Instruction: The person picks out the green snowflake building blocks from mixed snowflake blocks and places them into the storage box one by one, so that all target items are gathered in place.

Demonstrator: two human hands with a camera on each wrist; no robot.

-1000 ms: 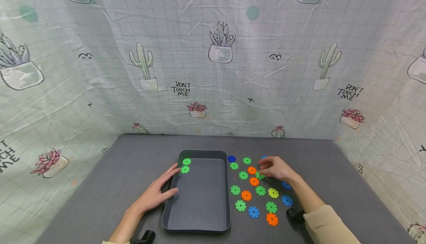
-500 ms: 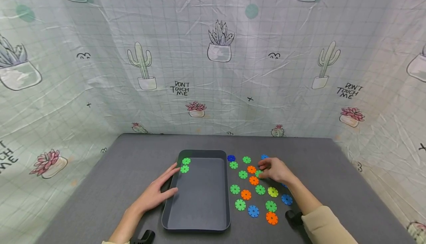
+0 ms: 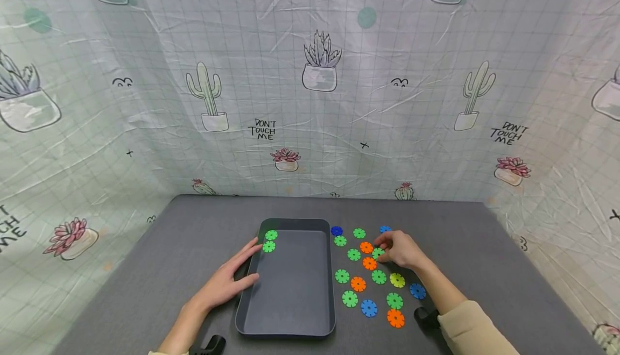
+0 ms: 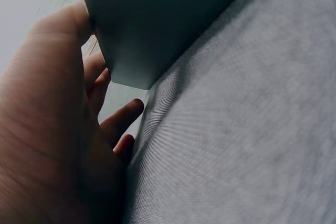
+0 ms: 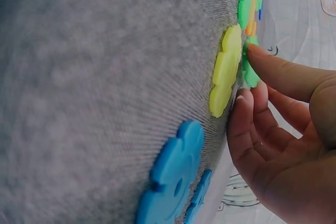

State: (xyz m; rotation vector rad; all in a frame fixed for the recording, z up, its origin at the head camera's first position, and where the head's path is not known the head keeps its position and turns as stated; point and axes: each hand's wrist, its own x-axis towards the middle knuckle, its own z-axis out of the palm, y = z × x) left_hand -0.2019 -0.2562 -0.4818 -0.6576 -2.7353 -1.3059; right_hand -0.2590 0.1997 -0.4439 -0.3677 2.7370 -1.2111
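Over the right-hand group of discs, my right hand [image 3: 403,250] pinches a green notched disc [image 3: 378,254] between thumb and fingers. In the right wrist view the thumb tip lies against this green disc [image 5: 251,66], with the other fingertips close under it. My left hand [image 3: 225,285], fingers spread and fairly straight, touches the left rim of a dark grey tray [image 3: 286,335]. The left wrist view shows the thumb on the outer wall of the tray [image 4: 152,19]. Two green discs [image 3: 269,246] lie inside the tray at its far left corner.
Several loose notched discs lie flat right of the tray, among them an orange disc [image 3: 395,318], a yellow disc [image 3: 397,280], a light blue disc [image 3: 369,308] and a dark blue disc [image 3: 336,231]. A patterned curtain [image 3: 310,145] hangs behind the grey table [image 3: 203,220].
My right hand has come slightly nearer and its fingers have closed around the green disc, uncovering the far blue disc. The left hand and the tray stay put.
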